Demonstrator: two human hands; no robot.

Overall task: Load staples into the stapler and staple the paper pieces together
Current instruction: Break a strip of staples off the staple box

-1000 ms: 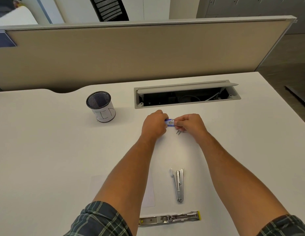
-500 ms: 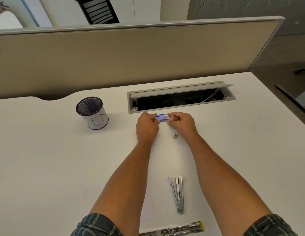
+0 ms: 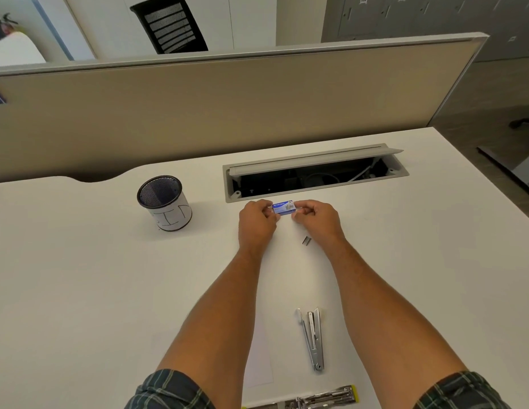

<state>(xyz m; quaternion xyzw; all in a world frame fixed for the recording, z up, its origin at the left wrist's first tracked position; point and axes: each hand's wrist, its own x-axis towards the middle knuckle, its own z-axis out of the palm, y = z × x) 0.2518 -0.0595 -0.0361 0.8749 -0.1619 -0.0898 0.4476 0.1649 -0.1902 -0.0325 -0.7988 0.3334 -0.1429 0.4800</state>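
**Operator:** Where do you place me in the procedure?

**Technician:** Early, by my reading. Your left hand (image 3: 257, 221) and right hand (image 3: 316, 218) hold the small blue staple box (image 3: 283, 208) between them, far out on the white desk (image 3: 80, 276), just in front of the open cable tray (image 3: 316, 175). A short strip of staples (image 3: 306, 240) lies loose on the desk, just beside your right wrist. The opened stapler (image 3: 312, 339) lies well apart from the box, near you, with nothing visibly loaded. A second metal stapler part (image 3: 319, 398) with a yellow end sits at the bottom edge. The paper (image 3: 258, 349) lies flat between your forearms, unstapled.

**Operator:** How are my fingers set?

**Technician:** Narrow on both sides. Each hand pinches one end of the box with curled fingertips; whether the box is open or closed cannot be determined.

**Operator:** What remains?

**Technician:** Judged from this layout: seat the strip in the stapler, close it, then staple the paper. The mesh pen cup (image 3: 164, 202) is not involved.
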